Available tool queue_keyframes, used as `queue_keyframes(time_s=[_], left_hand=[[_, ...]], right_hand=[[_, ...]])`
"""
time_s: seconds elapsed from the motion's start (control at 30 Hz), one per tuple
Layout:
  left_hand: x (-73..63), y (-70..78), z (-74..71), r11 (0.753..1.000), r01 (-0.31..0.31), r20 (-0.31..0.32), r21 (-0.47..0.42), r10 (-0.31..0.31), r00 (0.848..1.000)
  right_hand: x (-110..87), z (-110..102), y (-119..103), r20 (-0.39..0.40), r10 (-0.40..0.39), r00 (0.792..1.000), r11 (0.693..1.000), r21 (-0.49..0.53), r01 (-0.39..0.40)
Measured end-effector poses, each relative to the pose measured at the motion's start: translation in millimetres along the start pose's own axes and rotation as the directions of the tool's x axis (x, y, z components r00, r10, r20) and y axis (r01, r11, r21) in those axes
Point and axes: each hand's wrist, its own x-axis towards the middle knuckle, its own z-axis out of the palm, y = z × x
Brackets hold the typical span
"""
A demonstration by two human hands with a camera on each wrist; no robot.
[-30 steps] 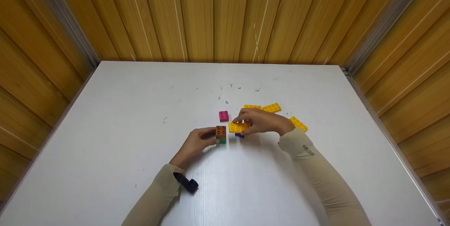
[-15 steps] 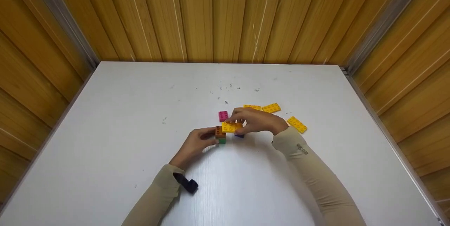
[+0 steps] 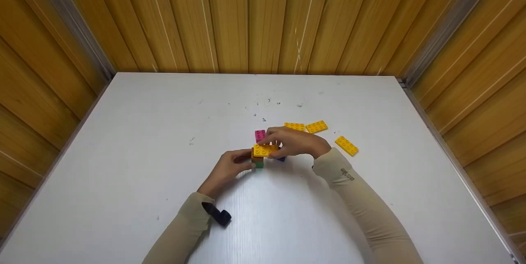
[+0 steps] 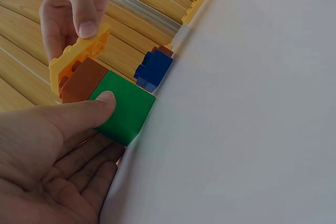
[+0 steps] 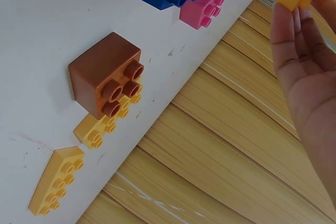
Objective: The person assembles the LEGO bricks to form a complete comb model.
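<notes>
My left hand point(image 3: 230, 167) grips a small stack, a brown brick point(image 4: 84, 80) on a green brick point(image 4: 126, 108). The thumb lies on the green one's side in the left wrist view. Between thumb and fingers, my right hand point(image 3: 294, 141) pinches a flat yellow building plate point(image 3: 263, 150), studs up. This plate lies over the brown brick's top, its right part jutting past the stack; whether it is pressed on cannot be told. A blue brick point(image 4: 156, 67) stands just right of the stack, partly hidden by the right hand in the head view.
Behind the stack sits a pink brick point(image 3: 259, 135). A loose brown brick point(image 5: 105, 72) shows in the right wrist view. Yellow plates point(image 3: 317, 127) lie at the back right, and another yellow plate point(image 3: 347, 145) lies right of my wrist. Wood-patterned walls enclose the white table point(image 3: 164, 104).
My right hand has carried the yellow plate leftward, from beside the stack to over the brown brick. The left hand and its stack have stayed put.
</notes>
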Motion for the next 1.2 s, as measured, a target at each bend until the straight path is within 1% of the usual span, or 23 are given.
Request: queue_keyframes(time_s=[0.1, 0.3, 0.6, 0.83, 0.93, 1.13, 1.2], left_hand=[[-0.4, 0.3, 0.1, 1.0, 0.001, -0.001, -0.001, -0.001, 1.0], [-0.3, 1.2, -0.2, 0.999, 0.001, -0.004, 0.039, -0.001, 1.0], [-2.5, 3.1, -1.1, 1.0, 0.005, 0.0, 0.019, -0.005, 1.0], [-1.7, 1.7, -0.3, 0.999, 0.001, -0.002, 0.035, -0.001, 1.0], [-1.4, 1.9, -0.2, 0.999, 0.002, -0.008, 0.053, -0.001, 1.0], [-0.2, 1.7, -0.1, 0.998, -0.025, -0.013, 0.065, 0.026, 1.0], [0.3, 1.4, -0.2, 0.998, -0.024, -0.01, 0.059, 0.025, 1.0]], right_hand=[[1.8, 0.9, -1.0, -0.001, -0.007, 1.0, 1.0, 0.005, 0.007], [4.1, 1.8, -1.9, -0.009, -0.012, 1.0, 1.0, 0.011, 0.012], [5.5, 1.9, -6.6, -0.008, -0.009, 1.0, 1.0, -0.027, 0.009], [9.1, 1.4, -7.4, -0.005, -0.034, 0.999, 0.998, -0.053, 0.033], [10.3, 0.9, -7.4, 0.0, -0.032, 0.999, 0.997, -0.063, 0.032], [10.6, -0.8, -8.5, 0.007, -0.016, 1.0, 0.997, -0.075, 0.016], [10.5, -1.0, -8.6, 0.008, -0.013, 1.0, 0.997, -0.071, 0.014]])
